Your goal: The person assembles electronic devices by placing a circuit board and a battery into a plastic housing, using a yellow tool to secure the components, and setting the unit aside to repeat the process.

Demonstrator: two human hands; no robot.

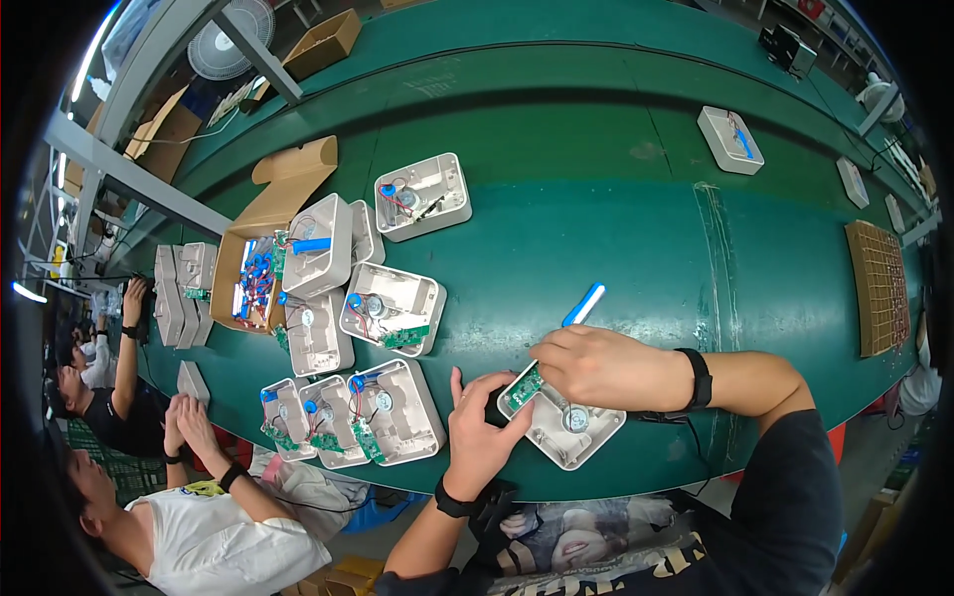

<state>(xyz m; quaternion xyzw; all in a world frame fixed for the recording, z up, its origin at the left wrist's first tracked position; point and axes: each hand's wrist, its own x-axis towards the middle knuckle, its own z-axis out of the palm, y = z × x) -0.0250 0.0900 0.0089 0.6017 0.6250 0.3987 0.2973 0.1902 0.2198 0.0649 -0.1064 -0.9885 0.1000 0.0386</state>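
Near the table's front edge lies a white plastic housing (571, 452) with a round metallic speaker-like part (575, 418) inside. A green circuit board (524, 388) sits at its left end. My left hand (482, 427) grips that left end, thumb over the rim by the board. Above the housing, my right hand (593, 366) reaches in with its fingers bent and pressed together close to the board. Whatever those fingertips hold, if anything, is hidden beneath the hand. Just beyond my right hand lies a blue and white stick-shaped thing (584, 304).
Left of me stand several white housings (402, 412) with boards and wires. Behind them is an open cardboard box (241, 316) of blue wired parts. A brown gridded tray (878, 288) lies far right, another housing (730, 140) far back. A co-worker (219, 517) sits at left.
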